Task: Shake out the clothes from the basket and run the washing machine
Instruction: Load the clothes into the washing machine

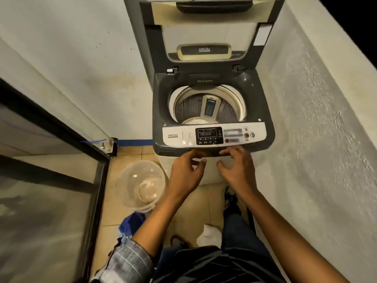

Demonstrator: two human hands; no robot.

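Note:
A grey top-loading washing machine stands ahead with its lid raised against the wall. Its drum shows no clothes inside. The control panel runs along the front edge. My left hand and my right hand hover side by side just below the machine's front edge, fingers loosely curled, holding nothing. Blue cloth and striped grey cloth lie piled at the lower left by my arm. A white cloth lies on the floor.
A clear plastic bucket stands on the tiled floor left of the machine. A dark-framed glass door is at the left. Rough white walls close in on both sides. My legs and dark clothing fill the bottom.

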